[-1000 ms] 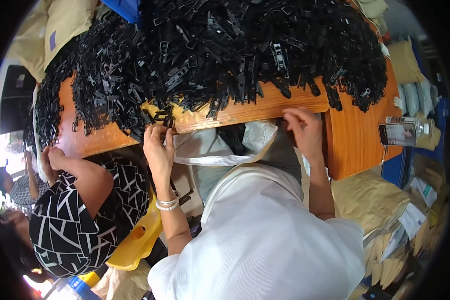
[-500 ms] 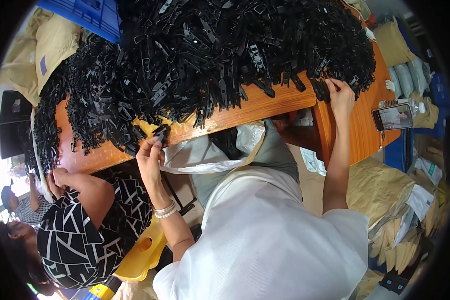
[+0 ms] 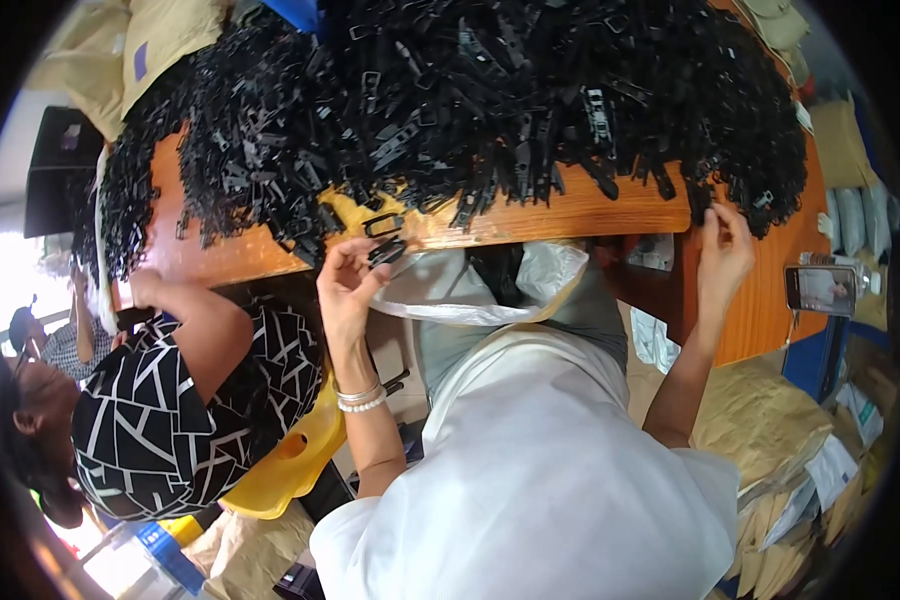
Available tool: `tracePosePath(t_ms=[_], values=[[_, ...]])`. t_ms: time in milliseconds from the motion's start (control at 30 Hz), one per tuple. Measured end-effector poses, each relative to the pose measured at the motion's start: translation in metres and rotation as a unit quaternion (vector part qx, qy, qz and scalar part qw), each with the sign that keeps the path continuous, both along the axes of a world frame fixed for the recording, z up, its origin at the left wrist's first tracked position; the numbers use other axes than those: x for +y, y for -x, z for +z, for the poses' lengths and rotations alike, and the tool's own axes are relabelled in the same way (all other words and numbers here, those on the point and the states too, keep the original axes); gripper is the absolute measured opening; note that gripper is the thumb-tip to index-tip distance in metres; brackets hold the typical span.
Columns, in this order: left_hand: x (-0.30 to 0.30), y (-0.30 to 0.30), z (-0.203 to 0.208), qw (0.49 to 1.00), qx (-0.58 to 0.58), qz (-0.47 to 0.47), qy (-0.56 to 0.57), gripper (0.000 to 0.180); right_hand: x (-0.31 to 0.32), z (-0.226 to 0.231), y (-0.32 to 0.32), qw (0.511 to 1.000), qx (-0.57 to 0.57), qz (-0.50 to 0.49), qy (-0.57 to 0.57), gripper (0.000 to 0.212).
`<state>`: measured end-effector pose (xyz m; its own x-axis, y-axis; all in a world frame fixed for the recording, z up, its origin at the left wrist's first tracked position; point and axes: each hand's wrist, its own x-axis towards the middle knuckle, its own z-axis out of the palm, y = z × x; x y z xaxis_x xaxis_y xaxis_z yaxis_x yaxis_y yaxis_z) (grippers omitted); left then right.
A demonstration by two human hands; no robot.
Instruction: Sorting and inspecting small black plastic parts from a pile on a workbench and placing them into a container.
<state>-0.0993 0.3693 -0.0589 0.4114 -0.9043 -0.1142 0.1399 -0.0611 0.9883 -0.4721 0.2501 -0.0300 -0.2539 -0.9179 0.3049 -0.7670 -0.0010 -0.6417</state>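
A large heap of black plastic clips (image 3: 450, 110) covers most of the brown wooden table (image 3: 590, 205). My left hand (image 3: 345, 300) is closed at the table's front edge, pinching a black plastic clip (image 3: 384, 250) between thumb and fingers. Over my lap, just right of that hand, a white plastic bag (image 3: 440, 310) hangs open with dark pieces inside. At the heap's right end, my right hand (image 3: 727, 255) has its fingertips pinched on a black plastic clip (image 3: 702, 205); the fingers partly cover it.
To my left a co-worker in a black-and-white patterned top (image 3: 160, 420) sits at the same table, on a yellow chair (image 3: 290, 465). A phone (image 3: 820, 289) stands at the table's right end. Brown paper sacks (image 3: 760, 410) are piled at the right. A blue tray (image 3: 295, 12) shows at the top.
The whole view has shifted, so the table appears farther right and lower. My left hand has turned, bringing its clip into plainer sight. My right hand stays at the heap's right end.
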Motion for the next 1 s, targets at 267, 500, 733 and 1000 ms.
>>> tracePosePath(t_ms=[267,500,733,1000], values=[[-0.018,0.064,0.057,0.978,-0.138,-0.155,0.032,0.031,0.037,0.029,-0.124,0.855,-0.124,0.494,0.101,0.024],[-0.021,0.077,0.065,0.970,-0.156,-0.182,0.035,0.035,0.043,0.022,-0.126,0.855,-0.062,0.490,0.155,0.028],[-0.022,0.084,0.057,0.981,-0.095,-0.161,0.059,0.031,0.040,0.025,-0.126,0.845,-0.087,0.516,0.110,0.025],[-0.042,0.080,0.038,0.947,0.219,-0.229,0.044,0.020,0.043,0.007,-0.112,0.829,-0.258,0.492,0.054,0.019]])
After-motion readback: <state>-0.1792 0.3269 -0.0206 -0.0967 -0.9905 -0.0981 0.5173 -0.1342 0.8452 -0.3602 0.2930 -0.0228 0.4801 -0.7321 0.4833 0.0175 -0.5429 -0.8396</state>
